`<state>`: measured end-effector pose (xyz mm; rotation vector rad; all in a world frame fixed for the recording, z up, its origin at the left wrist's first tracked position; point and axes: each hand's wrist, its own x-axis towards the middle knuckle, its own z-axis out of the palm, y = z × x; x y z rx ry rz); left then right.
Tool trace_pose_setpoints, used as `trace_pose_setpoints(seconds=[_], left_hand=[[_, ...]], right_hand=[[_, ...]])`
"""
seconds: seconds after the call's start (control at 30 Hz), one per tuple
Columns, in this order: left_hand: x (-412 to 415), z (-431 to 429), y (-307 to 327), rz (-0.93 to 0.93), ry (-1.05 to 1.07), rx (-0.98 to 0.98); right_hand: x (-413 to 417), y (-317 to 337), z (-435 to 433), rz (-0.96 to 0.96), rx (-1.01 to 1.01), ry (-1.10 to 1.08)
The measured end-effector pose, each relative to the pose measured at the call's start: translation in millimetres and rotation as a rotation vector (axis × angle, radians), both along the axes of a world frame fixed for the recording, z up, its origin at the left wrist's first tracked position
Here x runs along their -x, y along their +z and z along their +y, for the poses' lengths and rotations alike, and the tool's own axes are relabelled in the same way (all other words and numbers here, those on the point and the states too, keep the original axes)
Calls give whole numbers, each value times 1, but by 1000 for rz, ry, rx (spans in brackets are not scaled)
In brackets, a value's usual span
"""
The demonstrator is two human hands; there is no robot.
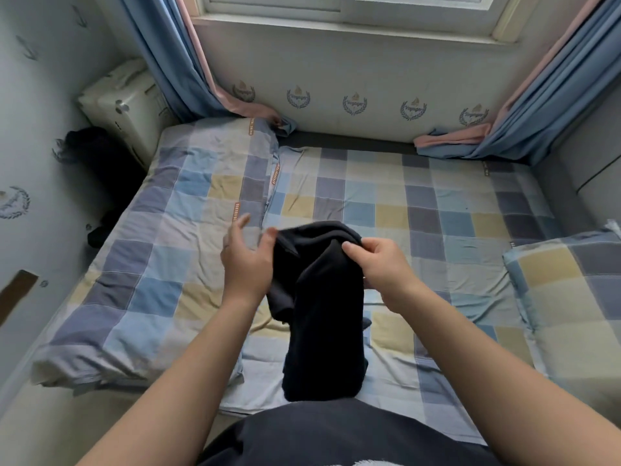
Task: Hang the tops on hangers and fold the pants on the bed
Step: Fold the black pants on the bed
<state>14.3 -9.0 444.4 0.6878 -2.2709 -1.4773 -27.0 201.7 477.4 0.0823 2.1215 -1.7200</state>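
**Dark garment hanging from the right-hand pinch over the bed**

On my head-camera feed I am seeing the right hand [379, 264] pinching the top edge of the dark garment [322, 297], with the thumb lying on the near face of the cloth and the fingers curling round behind it. The garment is hanging down from that pinch in a long bunched fold. Its upper end is arching between the two hands and its lower end is trailing toward the person's body, above the checked sheet of the bed [437, 213]. I cannot tell whether it is a top or pants.

The left hand [247, 260] is sitting just beside the garment's upper left corner. Its thumb is touching the cloth there, while its fingers [239, 225], blurred, are spreading out and pointing away from the fabric, gripping nothing.

A folded checked quilt [151, 247] is lying on the left part of the bed, and a matching pillow [564, 297] is lying at the right edge.
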Motion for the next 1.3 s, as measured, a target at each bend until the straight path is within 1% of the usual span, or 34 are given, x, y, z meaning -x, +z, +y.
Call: trace_pose_setpoints(seconds=[0.03,0.07,0.1,0.13,0.17,0.2,0.23,0.3,0.33,0.4,0.47,0.57,0.63,0.7,0.8,0.83,0.9,0.97,1.0,1.07,1.1,1.2,1.3], left_hand=[[-5,6,2,38,-89,13],[-9,12,6,28,-202,-38],[-13,17,9,-22,-329,-139],[-15,22,8,-106,-452,-218],[-17,27,4,-196,-562,-255],[-20,31,-1,-285,-645,-229],[-21,34,-9,-358,-683,-169],[-22,38,-21,-416,-647,-59],[-21,38,-24,-419,-614,-44],[-19,37,-25,-401,-543,-83],[-18,34,-21,-343,-417,-207],[-14,32,-12,-254,-225,-403],[-10,34,-4,-264,-150,-582],[-6,39,4,-257,-126,-769],[-1,45,15,-212,-153,-896],[1,45,18,-200,-162,-940],[6,42,25,-175,-178,-998],[10,37,29,-133,-181,-1012],[12,32,29,-103,-176,-1023],[12,24,27,-75,-195,-1021],[11,20,24,-89,-231,-974],[1,18,6,-222,-395,-679],[-19,31,-16,-385,-526,-565]], right_hand=[[3,4,-3,-40,35,-48],[5,9,-6,-76,66,-84],[8,13,-8,-104,105,-106],[10,18,-11,-127,148,-119],[12,23,-14,-140,197,-127],[14,29,-16,-148,245,-136],[17,33,-19,-147,285,-144],[22,40,-22,-139,348,-157],[23,41,-22,-138,374,-154],[24,37,-18,-134,392,-116],[20,28,-11,-124,338,-49],[5,7,0,-97,152,41],[-12,-12,5,-96,42,107],[-33,-33,8,-111,-48,200],[-58,-58,4,-137,-65,358],[-63,-67,2,-124,-88,378],[-64,-76,-3,-47,-208,319],[-55,-78,-1,9,-301,197],[-50,-77,2,20,-300,140],[-40,-71,8,1,-214,59],[-35,-65,9,-4,-160,37],[-22,-44,8,-26,-4,-44],[-7,-27,6,-83,142,-164]])
